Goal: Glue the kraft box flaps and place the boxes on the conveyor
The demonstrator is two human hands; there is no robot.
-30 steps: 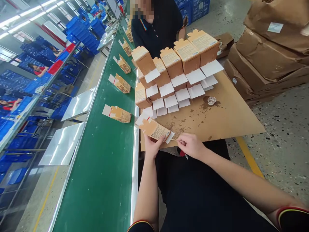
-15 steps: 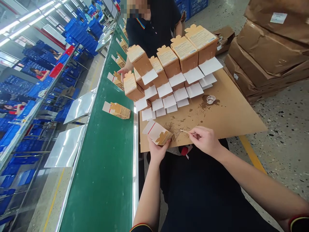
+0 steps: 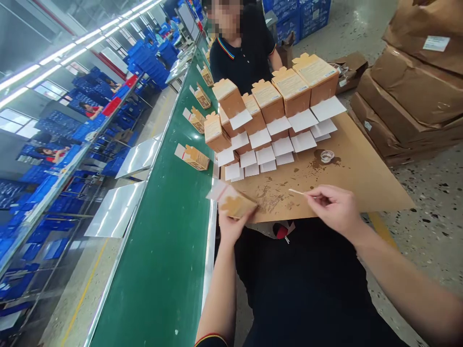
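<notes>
Two bare hands are working at the near edge of a brown cardboard sheet (image 3: 347,178). Starting well to the left of them, a green conveyor belt (image 3: 162,250) is running away from the person, and several folded cartons are lying on it; the nearest belt carton (image 3: 193,157) is resting up and to the left of the left hand. The left hand (image 3: 231,224) is gripping a small kraft carton (image 3: 233,202) from below, fingers curled round its near end, with the carton's white flap pointing toward the belt (the flap looks blurred, so its detail cannot be told). The carton is sitting just at the sheet's near left corner, tilted. Between the hands, glue-like stains are marking the sheet. To the right, the right hand (image 3: 334,209) is pinching a thin wooden stick (image 3: 297,192) between thumb and fingertips, the stick's free end pointing left toward the carton but staying apart from it. Beyond the right hand, a small clear cup (image 3: 327,155) is sitting on a dark stain. Farther beyond both hands, a stack of cartons (image 3: 278,106) is standing in stepped rows with white flaps hanging open toward the person. Behind the stack, another person in a dark shirt (image 3: 246,58) is sitting. Far to the right of the right hand, large brown paper-wrapped bundles (image 3: 415,91) are lying on the floor.
</notes>
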